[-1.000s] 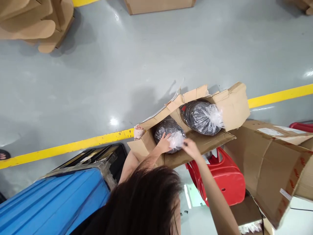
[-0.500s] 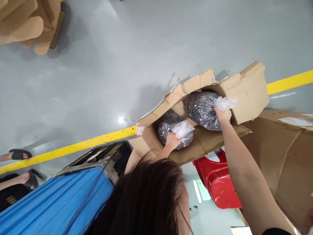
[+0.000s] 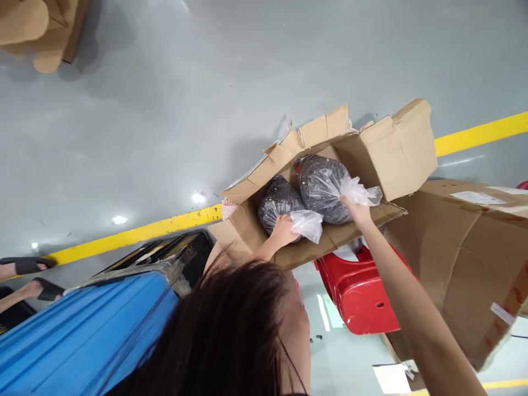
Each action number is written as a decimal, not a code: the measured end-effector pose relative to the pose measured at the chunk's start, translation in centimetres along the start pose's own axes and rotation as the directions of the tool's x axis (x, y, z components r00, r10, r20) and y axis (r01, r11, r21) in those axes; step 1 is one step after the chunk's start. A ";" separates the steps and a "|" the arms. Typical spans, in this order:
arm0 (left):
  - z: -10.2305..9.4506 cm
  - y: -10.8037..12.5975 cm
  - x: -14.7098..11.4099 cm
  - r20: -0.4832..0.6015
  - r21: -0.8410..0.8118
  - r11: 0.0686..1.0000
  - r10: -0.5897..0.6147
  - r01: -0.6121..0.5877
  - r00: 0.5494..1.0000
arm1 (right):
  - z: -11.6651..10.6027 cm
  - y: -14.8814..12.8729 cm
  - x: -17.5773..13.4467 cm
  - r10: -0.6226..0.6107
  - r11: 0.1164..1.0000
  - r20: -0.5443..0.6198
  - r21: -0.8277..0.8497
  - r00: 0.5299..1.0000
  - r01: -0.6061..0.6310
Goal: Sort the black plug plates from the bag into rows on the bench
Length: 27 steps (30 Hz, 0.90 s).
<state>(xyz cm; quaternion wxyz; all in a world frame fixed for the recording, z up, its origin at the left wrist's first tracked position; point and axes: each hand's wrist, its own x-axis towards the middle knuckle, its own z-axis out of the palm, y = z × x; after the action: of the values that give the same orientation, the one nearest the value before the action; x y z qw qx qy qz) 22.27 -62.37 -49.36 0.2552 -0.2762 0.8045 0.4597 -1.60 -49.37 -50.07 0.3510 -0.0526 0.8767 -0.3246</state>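
An open cardboard box (image 3: pixel 394 151) stands on the floor with its flaps spread. Inside it are two clear plastic bags filled with dark contents that I cannot make out. My left hand (image 3: pixel 283 231) grips the gathered neck of the smaller left bag (image 3: pixel 278 201), whose whitish loose end sticks out past the fingers. On the larger right bag (image 3: pixel 324 187), my right hand (image 3: pixel 358 210) is closed round the bunched plastic top. Both bags sit side by side, the right one partly against the box's inner wall. Hair hides part of my left arm.
A red plastic stool (image 3: pixel 363 297) stands under my right arm, beside a large closed carton (image 3: pixel 457 247). Left of me is a blue ribbed bin (image 3: pixel 94 330). A yellow floor line (image 3: pixel 136 236) runs behind the box. Another person's sandalled feet (image 3: pixel 31 267) show at far left.
The right bag has shifted left and lower in the box, closer to the left bag. My hands still hold both necks. The whole view has moved slightly.
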 end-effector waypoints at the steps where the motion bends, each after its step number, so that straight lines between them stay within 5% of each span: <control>1: 0.2 0.5 0.3 0.013 0.012 1.000 0.005 -0.005 1.000 | -0.2 -0.1 0.5 0.018 1.000 -0.035 -0.017 0.999 -0.018; 8: 0.1 4.8 0.4 -0.010 0.056 0.998 0.037 -0.036 0.999 | -1.4 -1.9 2.3 0.116 0.979 -0.194 -0.141 0.974 -0.145; 16: 0.3 3.7 2.1 0.069 0.141 0.985 0.086 -0.095 0.994 | -3.8 -1.8 2.6 0.163 0.958 -0.295 -0.179 0.941 -0.222; 21: 1.0 3.8 4.1 0.065 0.113 0.993 -0.026 0.019 0.998 | -3.2 0.0 -1.7 0.197 0.958 -0.394 -0.117 0.898 -0.261; 27: 0.6 2.3 3.2 0.049 0.026 0.987 -0.157 0.156 0.986 | 2.5 1.2 -9.5 0.275 0.961 -0.147 0.077 0.950 -0.266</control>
<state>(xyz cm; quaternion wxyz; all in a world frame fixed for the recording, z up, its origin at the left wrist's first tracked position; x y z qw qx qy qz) 18.45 -61.54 -50.36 0.3139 -0.3239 0.7787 0.4361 7.26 -46.71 -46.61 0.3239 0.1035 0.8909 -0.3012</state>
